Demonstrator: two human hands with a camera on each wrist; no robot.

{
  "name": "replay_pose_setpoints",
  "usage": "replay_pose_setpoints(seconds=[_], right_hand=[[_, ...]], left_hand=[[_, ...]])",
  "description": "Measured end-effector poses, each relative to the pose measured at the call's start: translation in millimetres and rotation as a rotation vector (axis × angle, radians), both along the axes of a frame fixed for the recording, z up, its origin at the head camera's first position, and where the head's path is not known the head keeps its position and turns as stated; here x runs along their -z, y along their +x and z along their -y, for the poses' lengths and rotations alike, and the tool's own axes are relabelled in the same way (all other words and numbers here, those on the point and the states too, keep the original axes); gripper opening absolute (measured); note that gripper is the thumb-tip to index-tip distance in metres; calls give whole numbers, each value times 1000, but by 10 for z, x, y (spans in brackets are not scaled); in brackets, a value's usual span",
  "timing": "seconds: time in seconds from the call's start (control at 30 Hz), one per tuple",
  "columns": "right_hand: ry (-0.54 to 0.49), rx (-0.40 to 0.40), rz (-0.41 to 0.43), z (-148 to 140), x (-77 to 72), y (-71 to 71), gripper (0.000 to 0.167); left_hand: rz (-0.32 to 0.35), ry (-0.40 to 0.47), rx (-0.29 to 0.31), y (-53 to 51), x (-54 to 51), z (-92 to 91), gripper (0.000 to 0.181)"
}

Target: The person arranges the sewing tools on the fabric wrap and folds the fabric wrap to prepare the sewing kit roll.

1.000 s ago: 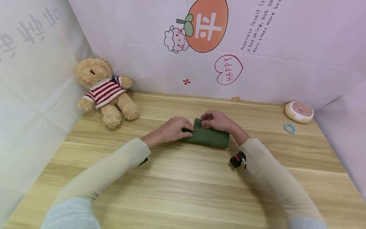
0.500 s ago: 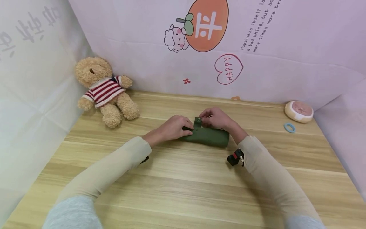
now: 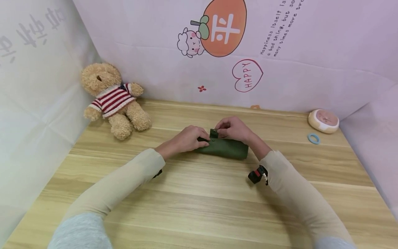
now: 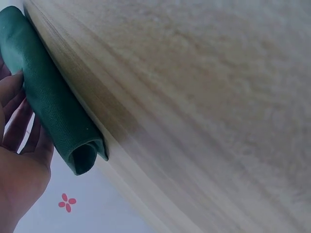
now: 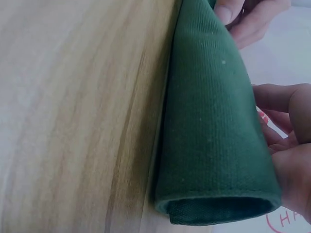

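Observation:
A green rolled-up pouch (image 3: 228, 148) lies on the wooden table, with a short snap strap (image 3: 213, 133) rising from its far side. My left hand (image 3: 190, 138) grips the pouch's left part, thumb on the near side and fingers over the top. With the thumb and fingers of my right hand (image 3: 234, 129), I pinch the strap's edge near its snap. In the left wrist view, one end of the roll (image 4: 53, 92) shows a hollow coil. The right wrist view shows the other open end of the roll (image 5: 214, 126); my right fingers (image 5: 277, 97) are behind it.
A teddy bear (image 3: 112, 100) in a striped sweater leans at the back left. Towards the back right are a round cream-and-pink object (image 3: 324, 121) and a light-blue ring (image 3: 313, 138). A printed white cloth (image 3: 149, 65) hangs behind the table.
The strap, which stood up with its snap facing the camera, now bends over and looks shorter. My right hand has shifted slightly with it; my left hand stays nearly in place.

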State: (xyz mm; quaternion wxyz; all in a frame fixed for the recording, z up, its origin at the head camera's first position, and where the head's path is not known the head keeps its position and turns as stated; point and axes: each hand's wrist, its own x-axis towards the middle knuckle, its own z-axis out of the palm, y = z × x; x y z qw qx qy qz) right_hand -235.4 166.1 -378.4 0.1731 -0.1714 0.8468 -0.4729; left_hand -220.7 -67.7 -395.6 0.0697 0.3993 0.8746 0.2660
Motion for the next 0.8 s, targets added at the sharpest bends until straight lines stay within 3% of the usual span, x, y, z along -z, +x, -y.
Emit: replay_pose_setpoints(seconds=[0.17, 0.53, 0.8], right_hand=[[23, -24, -56, -2, -5, 56, 17], [101, -86, -329, -21, 32, 185, 12], [112, -108, -367, -29, 62, 249, 12]], left_hand=[[0, 9, -2, -15, 33, 8, 21], [-17, 15, -7, -18, 52, 1, 20], [9, 43, -35, 0, 60, 9, 21]])
